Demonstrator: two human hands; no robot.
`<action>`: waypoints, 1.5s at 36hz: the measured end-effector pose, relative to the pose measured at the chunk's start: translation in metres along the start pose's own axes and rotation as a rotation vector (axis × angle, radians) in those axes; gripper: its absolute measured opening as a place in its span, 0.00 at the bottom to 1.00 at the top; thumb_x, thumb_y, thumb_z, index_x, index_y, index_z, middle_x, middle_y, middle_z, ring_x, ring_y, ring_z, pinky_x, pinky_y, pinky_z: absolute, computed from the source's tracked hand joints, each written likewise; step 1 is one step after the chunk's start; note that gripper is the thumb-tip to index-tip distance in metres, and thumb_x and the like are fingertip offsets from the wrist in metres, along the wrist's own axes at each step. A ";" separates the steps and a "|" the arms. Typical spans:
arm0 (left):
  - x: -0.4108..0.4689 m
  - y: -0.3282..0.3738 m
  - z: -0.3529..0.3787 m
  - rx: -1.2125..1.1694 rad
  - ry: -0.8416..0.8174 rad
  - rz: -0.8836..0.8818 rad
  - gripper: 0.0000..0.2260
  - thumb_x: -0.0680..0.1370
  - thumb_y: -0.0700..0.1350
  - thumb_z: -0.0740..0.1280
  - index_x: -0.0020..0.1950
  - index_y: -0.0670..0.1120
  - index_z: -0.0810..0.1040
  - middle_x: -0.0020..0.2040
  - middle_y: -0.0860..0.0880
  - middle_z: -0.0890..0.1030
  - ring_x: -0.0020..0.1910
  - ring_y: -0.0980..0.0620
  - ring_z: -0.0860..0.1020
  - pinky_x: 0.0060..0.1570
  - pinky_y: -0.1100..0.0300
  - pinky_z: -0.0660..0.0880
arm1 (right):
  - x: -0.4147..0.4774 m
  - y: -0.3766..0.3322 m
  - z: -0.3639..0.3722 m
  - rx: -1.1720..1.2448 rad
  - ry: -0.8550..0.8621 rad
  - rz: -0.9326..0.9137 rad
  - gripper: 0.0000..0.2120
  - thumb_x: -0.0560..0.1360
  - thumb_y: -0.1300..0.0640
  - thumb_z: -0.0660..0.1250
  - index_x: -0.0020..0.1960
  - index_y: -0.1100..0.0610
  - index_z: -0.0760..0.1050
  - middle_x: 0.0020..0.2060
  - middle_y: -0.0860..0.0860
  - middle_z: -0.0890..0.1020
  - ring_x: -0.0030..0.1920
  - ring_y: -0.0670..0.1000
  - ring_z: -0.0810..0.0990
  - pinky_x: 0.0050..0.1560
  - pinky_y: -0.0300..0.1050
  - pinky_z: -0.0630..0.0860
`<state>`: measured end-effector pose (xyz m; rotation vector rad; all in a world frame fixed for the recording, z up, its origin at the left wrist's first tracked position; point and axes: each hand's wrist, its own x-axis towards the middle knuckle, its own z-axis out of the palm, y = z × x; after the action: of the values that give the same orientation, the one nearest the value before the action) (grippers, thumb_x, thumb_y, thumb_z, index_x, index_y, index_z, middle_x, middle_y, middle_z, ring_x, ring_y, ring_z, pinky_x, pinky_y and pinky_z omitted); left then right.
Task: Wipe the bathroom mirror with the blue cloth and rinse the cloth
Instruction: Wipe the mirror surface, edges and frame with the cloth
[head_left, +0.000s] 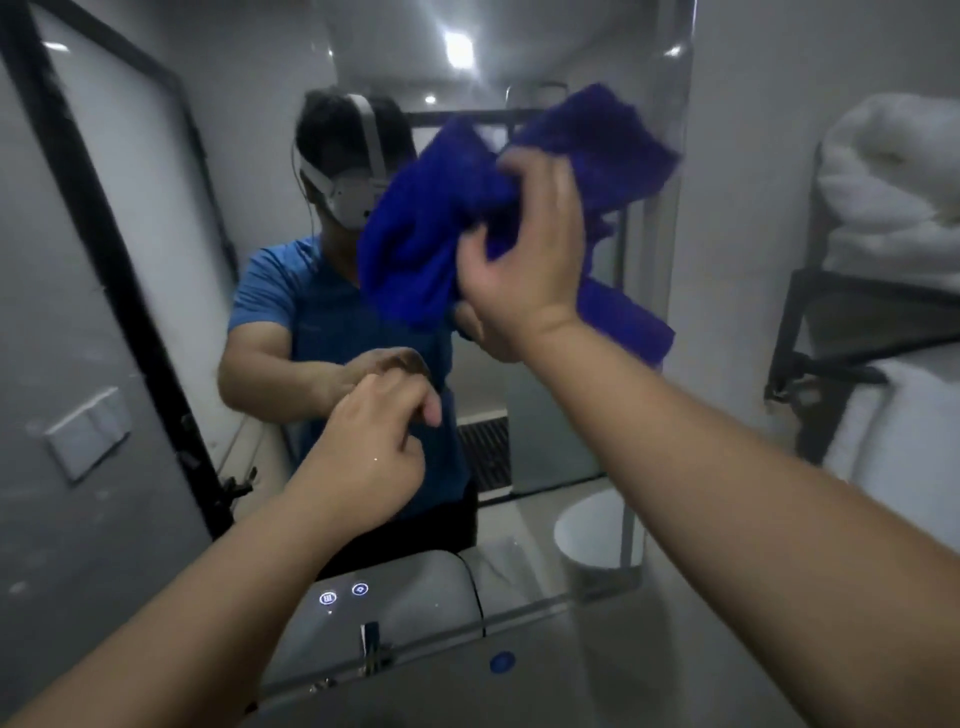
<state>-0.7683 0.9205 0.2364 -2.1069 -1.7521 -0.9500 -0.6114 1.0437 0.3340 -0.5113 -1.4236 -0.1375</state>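
The bathroom mirror (571, 441) fills the middle of the view and reflects a person in a blue shirt wearing a headset. My right hand (524, 260) is raised at the upper middle of the glass, bunching the blue cloth (597, 145) against it; the cloth's reflection (415, 228) lies just to the left. My left hand (369, 447) hovers lower, close to the glass, with fingers loosely curled and nothing in them. Whether its fingertips touch the mirror I cannot tell.
Two lit touch icons (343, 593) glow at the mirror's lower edge, with a chrome tap (371, 644) below. A black shelf (857, 332) at the right carries folded white towels (893, 171). A white wall switch (85, 434) sits on the left. A white bin (592, 540) shows in the reflection.
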 end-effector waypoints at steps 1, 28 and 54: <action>-0.005 0.000 -0.003 -0.071 0.011 -0.083 0.12 0.67 0.37 0.62 0.44 0.52 0.75 0.41 0.58 0.75 0.42 0.55 0.71 0.47 0.54 0.68 | -0.026 0.001 0.003 -0.033 -0.044 -0.067 0.23 0.67 0.58 0.72 0.61 0.60 0.77 0.51 0.60 0.78 0.52 0.62 0.79 0.53 0.60 0.77; -0.217 -0.040 -0.035 -0.194 -0.063 -0.850 0.23 0.76 0.34 0.67 0.43 0.65 0.83 0.39 0.62 0.85 0.37 0.56 0.83 0.45 0.59 0.83 | -0.085 0.000 0.011 0.021 -0.076 0.161 0.20 0.72 0.61 0.68 0.64 0.60 0.77 0.58 0.62 0.84 0.60 0.62 0.80 0.67 0.49 0.72; -0.299 -0.158 -0.088 -0.722 0.209 -1.064 0.20 0.85 0.53 0.59 0.77 0.62 0.60 0.73 0.59 0.64 0.81 0.56 0.63 0.68 0.76 0.61 | -0.182 -0.222 0.195 0.166 -0.899 -0.895 0.19 0.75 0.55 0.68 0.66 0.53 0.79 0.59 0.53 0.84 0.58 0.55 0.83 0.61 0.52 0.81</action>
<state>-0.9668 0.6750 0.0858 -1.0738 -2.6843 -2.2208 -0.9041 0.8902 0.2267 0.3004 -2.4475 -0.5451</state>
